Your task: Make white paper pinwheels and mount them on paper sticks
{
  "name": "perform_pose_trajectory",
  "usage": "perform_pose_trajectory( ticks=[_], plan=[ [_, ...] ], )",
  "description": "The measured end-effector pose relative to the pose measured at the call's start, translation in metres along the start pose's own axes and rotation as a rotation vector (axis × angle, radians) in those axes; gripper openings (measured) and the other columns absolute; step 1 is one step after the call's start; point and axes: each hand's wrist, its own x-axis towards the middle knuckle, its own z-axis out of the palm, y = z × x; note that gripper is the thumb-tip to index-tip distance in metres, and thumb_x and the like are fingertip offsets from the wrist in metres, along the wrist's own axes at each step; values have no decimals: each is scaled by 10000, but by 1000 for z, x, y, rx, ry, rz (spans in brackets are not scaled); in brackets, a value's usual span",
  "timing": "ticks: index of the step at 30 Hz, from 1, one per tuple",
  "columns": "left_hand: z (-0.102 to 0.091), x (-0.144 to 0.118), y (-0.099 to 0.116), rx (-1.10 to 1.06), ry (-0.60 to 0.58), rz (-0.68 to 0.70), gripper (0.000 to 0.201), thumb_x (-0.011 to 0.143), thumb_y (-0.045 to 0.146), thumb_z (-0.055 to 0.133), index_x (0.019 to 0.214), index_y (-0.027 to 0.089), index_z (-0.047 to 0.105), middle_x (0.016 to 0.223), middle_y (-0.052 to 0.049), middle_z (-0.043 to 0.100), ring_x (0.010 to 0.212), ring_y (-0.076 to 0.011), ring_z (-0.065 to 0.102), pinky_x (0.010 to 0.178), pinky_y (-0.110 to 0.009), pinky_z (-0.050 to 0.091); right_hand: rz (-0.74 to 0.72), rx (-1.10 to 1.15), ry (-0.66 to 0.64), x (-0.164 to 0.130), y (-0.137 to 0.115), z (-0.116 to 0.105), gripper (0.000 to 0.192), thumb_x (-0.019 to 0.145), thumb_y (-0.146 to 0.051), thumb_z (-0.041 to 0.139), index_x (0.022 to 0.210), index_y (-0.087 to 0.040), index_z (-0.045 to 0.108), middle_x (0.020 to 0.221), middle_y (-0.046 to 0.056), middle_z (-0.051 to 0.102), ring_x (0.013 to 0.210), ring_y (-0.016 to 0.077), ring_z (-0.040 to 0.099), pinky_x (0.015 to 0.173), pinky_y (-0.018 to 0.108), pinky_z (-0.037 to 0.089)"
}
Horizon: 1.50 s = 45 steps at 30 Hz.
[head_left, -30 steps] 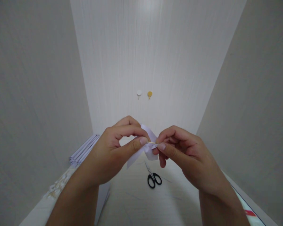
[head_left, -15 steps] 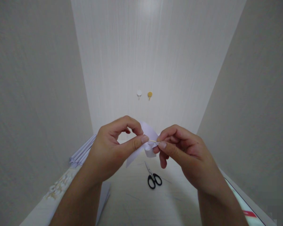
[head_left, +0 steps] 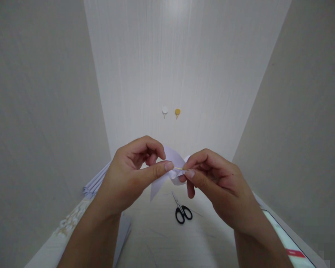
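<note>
Paper (head_left: 173, 155), smooth, pale, softly curled

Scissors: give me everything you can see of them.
The scissors have two black, plastic-looking finger loops and slim, silvery, metal-looking blades that look closed or nearly so. They lie on the pale tabletop, tips pointing away from the person and slightly left, loops toward the person. They sit below the raised left hand and right hand in the picture; neither touches them.
</note>
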Motion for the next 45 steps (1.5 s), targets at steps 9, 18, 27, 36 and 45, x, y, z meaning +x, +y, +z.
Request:
perform_pose_trajectory(
  ticks=[9, 18, 27, 36, 45],
  plan=[
    [2, 2, 2, -213, -97, -118, 131, 750, 179, 855, 781, 201, 730, 723, 19, 662, 647, -106, 601, 566, -199, 458, -39, -115, -13, 1, -3, -3, 78, 994, -196, 636, 973, -256, 681, 857, -11, 726, 687, 132, 649, 583, 254, 518],
    [7, 3, 3, -127, -88, -129, 31, 813, 201, 796, 815, 205, 766, 766, 4, 704, 691, -121, 637, 598, -213, 487, -24, -96, 11, 0, -3, -2, 60, 987, -218, 640, 960, -253, 681, 838, -2, 730, 684, 144, 643, 580, 267, 500],
    [10, -3, -3, 171, -42, -36, 57, 879, 238, 732, 858, 248, 784, 876, -13, 717, 840, -164, 648, 643, -249, 468, 2, -7, 128, 4, 6, -2, 27, 947, -224, 681, 921, -216, 680, 777, 16, 735, 611, 135, 626, 598, 278, 499],
    [7, -4, -3, 138, -62, -17, 68, 891, 246, 715, 853, 229, 768, 865, -18, 690, 818, -167, 614, 706, -286, 462, 14, 25, 158, 4, 3, 0, 25, 923, -206, 700, 905, -212, 684, 765, -3, 742, 584, 112, 633, 571, 235, 491],
    [11, -2, 1, 210, -53, 8, 85, 878, 221, 696, 803, 224, 737, 842, -10, 674, 856, -185, 609, 778, -322, 453, 7, 25, 161, 4, 3, 0, 27, 925, -200, 697, 905, -213, 686, 766, -7, 737, 581, 113, 628, 558, 234, 500]
  ],
)
